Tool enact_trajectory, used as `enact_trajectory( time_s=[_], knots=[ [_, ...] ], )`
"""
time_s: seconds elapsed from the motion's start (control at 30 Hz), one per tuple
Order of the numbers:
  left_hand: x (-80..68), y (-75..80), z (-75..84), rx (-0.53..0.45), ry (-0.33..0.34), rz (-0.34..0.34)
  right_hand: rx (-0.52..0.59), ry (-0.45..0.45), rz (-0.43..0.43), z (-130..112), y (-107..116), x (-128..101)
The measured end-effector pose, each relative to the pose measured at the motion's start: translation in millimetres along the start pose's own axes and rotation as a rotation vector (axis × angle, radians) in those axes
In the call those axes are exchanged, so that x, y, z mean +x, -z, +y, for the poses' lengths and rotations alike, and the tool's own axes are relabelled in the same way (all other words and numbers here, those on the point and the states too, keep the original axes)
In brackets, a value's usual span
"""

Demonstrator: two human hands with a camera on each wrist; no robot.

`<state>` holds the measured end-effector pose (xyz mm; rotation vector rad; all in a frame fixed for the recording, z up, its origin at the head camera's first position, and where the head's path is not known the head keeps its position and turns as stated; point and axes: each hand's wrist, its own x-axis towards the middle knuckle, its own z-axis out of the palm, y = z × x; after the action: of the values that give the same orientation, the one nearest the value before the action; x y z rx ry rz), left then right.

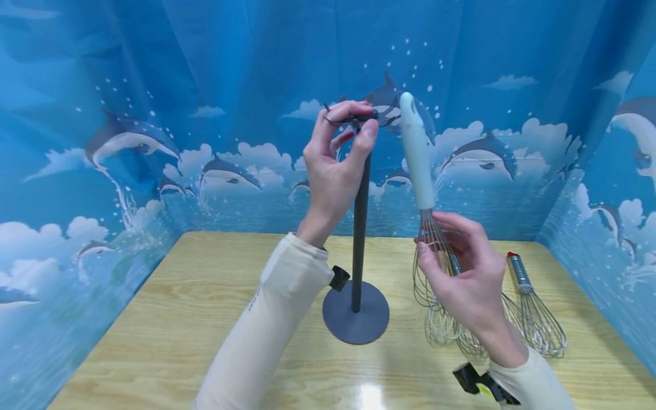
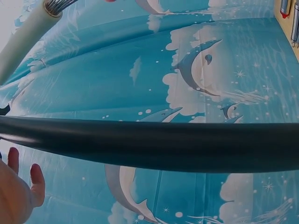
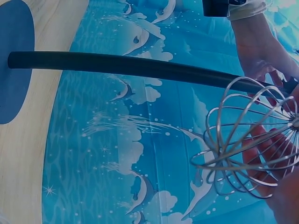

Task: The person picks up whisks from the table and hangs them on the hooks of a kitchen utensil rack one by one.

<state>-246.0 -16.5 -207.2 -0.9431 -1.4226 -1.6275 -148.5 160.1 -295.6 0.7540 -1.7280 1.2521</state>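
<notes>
A dark stand (image 1: 361, 228) rises from a round base, with thin curved hooks around its top. My left hand (image 1: 334, 171) pinches the hub at the top between thumb and fingers. In the left wrist view its pole (image 2: 163, 145) crosses the frame. My right hand (image 1: 468, 273) holds a whisk (image 1: 417, 154) by its wires, just under the pale green handle. The whisk is upright, handle up, its hole close to the hooks on the right side; I cannot tell whether they touch. The right wrist view shows the whisk's wire loops (image 3: 224, 154) beside the pole.
On the table's right side lies a whisk with a metal handle and red tip (image 1: 521, 273). More whisk wires (image 1: 441, 324) lie beside it, partly hidden behind my right hand. A blue dolphin-print curtain (image 1: 256, 68) encloses the wooden table (image 1: 205, 296).
</notes>
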Motion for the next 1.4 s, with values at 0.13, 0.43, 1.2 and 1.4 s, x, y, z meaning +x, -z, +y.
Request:
enact_trajectory(
  time_s=[0.13,0.43,1.2,1.4],
  knots=[
    [-0.6,0.9,2.0,0.005,0.003,0.002,-0.010,-0.005,-0.015,0,0,1],
    [-0.7,1.2,4.3,0.019,0.008,-0.004,-0.051,-0.037,-0.047,0,2,1],
    [-1.0,0.4,2.8,0.061,-0.002,0.010,-0.089,-0.216,-0.158,16,-19,-11],
    [0.6,-1.5,5.5,0.088,-0.031,0.032,-0.153,-0.235,-0.195,21,-13,-18]
  ],
)
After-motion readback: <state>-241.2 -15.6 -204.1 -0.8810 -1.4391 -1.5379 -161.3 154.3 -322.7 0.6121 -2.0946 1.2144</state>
